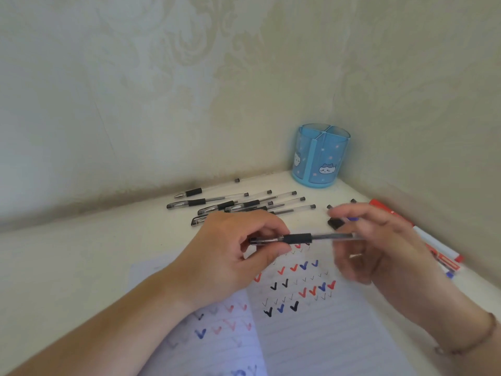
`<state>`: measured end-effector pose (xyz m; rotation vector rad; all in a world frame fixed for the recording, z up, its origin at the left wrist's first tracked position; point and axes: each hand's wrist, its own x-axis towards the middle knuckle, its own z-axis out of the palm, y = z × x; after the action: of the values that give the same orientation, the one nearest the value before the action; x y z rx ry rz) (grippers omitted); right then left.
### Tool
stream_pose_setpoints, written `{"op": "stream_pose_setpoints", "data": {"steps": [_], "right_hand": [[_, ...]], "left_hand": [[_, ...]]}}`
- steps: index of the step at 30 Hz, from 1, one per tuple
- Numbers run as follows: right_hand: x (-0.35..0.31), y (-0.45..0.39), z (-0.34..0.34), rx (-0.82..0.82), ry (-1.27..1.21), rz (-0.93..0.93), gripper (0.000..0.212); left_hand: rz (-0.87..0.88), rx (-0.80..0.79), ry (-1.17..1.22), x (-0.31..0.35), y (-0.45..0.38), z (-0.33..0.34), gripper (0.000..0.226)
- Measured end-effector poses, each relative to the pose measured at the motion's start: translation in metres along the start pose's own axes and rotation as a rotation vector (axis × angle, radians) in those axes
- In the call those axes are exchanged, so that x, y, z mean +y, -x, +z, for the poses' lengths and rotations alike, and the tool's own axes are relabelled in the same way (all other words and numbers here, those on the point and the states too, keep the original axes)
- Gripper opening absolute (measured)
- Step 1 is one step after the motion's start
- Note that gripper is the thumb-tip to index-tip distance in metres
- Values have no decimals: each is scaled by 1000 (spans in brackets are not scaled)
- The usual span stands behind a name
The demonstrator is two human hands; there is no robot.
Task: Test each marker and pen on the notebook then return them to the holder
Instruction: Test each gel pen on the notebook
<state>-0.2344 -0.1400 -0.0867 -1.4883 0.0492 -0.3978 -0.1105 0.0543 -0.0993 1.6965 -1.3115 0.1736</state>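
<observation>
While rows of ticks already fill the notebook (311, 316), both hands grip one black pen (301, 238), the blue holder (320, 158) apparently empty, other pens (238, 204) lying loose.

Two walls (162, 77) with pale, faintly patterned wallpaper meet in a corner. A white table (67, 261) fits into that corner. Soft, even light falls across both.

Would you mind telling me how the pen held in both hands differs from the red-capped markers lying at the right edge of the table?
The pen is slim with a clear barrel and black grip; the markers are thicker, white-bodied with red ends. The pen is held above the notebook by the left hand and right hand; the markers rest on the table. Neither is in the holder.
</observation>
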Motion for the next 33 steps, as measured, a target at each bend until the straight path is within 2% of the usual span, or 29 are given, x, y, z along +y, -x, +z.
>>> {"op": "stream_pose_setpoints", "data": {"steps": [1,5,8,11,17,24,26,29,31,33], "right_hand": [[-3,-1,-5,48,-19,-14,37],[-6,-4,-12,157,123,-81,50],[-5,-4,-13,193,162,-108,51],[-7,-5,-16,212,156,-124,46],[-8,-5,-17,215,208,-165,58],[0,-6,-17,192,277,-151,60],[0,-6,-17,205,288,-132,53],[-2,-6,-14,207,308,-120,14],[-2,-5,-14,192,473,-172,13],[-3,1,-8,109,754,-196,19]], "left_hand": [[-3,26,-5,-1,0,-2,12],[-62,105,9,-5,-2,-5,22],[-129,142,88,-7,-1,-6,28],[-104,180,48,-12,-3,-11,16],[-1,178,-71,-18,-5,-14,13],[-51,197,1,-17,-3,-11,3],[-87,192,9,-15,-3,-8,14],[-113,201,18,-14,-3,-9,18],[-91,186,10,-14,-4,-8,12],[4,130,-81,-10,-5,-4,7]]}}
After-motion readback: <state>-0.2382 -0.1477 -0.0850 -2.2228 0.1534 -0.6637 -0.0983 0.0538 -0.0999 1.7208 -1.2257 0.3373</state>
